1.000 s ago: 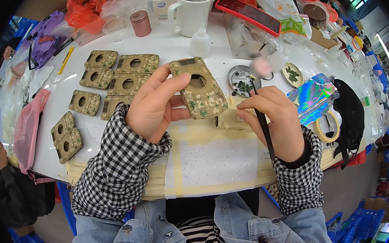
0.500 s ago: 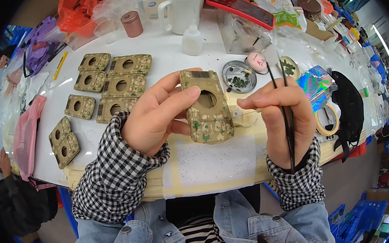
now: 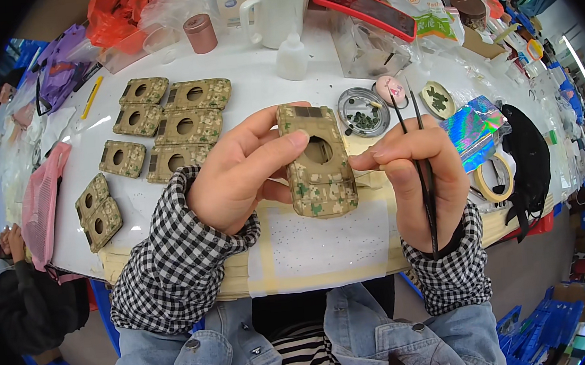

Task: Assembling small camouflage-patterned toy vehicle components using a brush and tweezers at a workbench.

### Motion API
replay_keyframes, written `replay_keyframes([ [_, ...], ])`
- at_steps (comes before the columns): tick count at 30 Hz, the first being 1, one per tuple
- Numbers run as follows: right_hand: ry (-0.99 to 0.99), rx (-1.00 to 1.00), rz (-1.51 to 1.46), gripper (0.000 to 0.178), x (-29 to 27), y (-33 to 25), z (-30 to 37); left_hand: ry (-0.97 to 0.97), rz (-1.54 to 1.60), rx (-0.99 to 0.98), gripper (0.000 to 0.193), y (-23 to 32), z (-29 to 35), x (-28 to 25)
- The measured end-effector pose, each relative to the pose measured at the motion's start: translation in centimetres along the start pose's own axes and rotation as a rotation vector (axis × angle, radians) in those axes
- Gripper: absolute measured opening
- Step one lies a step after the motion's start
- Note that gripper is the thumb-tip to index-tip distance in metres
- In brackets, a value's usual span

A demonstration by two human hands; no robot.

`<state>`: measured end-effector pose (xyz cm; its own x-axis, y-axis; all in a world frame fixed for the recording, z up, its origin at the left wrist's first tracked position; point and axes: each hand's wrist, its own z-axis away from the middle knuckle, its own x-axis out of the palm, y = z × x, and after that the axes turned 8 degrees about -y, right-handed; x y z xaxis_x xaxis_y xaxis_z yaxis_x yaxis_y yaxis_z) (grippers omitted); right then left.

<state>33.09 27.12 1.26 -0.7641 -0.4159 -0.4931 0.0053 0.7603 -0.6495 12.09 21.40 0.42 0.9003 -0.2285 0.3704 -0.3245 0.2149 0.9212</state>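
Observation:
My left hand [image 3: 242, 166] grips a camouflage toy tank hull [image 3: 325, 192] with a round hole in its top, thumb lying beside the hole. The hull is held upright above a white sheet [image 3: 319, 250] dotted with tiny specks. At the hull's right side is my right hand [image 3: 421, 178], closed around black tweezers [image 3: 428, 198] whose tips point up and away. Its thumb and forefinger also pinch something thin, like a fine stick, near the hull's edge; its tip is hard to make out. Several similar hulls [image 3: 189, 127] lie on the table to the left.
Beyond my right hand are a round dish of small dark green parts [image 3: 364, 115], a pink round item [image 3: 390, 88] and another small dish [image 3: 437, 99]. A dropper bottle [image 3: 291, 59], white mug [image 3: 271, 17] and red-cased phone [image 3: 366, 13] stand farther back. Tape [image 3: 494, 179] lies right.
My right hand has moved slightly left, bringing its fingertips closer to the hull's right edge. The tweezers' tips have shifted left with it. My left hand keeps its hold on the hull.

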Motion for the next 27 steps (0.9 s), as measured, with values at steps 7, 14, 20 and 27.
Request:
replay_keyframes([
  [7,-0.009,0.013,0.023,0.006,-0.09,-0.16,0.0,0.008,0.0,-0.011,0.05,0.0,0.02,0.0],
  [14,-0.015,-0.015,0.028,0.006,0.0,0.09,-0.04,0.017,0.01,0.001,0.049,-0.2,0.0,-0.09],
  [20,-0.015,-0.014,0.039,0.007,-0.08,-0.11,-0.09,0.025,0.022,0.018,0.046,-0.53,-0.11,-0.18],
  [27,-0.014,0.013,0.031,0.006,-0.03,-0.1,-0.02,0.029,0.034,0.014,0.046,-0.24,-0.08,0.17],
])
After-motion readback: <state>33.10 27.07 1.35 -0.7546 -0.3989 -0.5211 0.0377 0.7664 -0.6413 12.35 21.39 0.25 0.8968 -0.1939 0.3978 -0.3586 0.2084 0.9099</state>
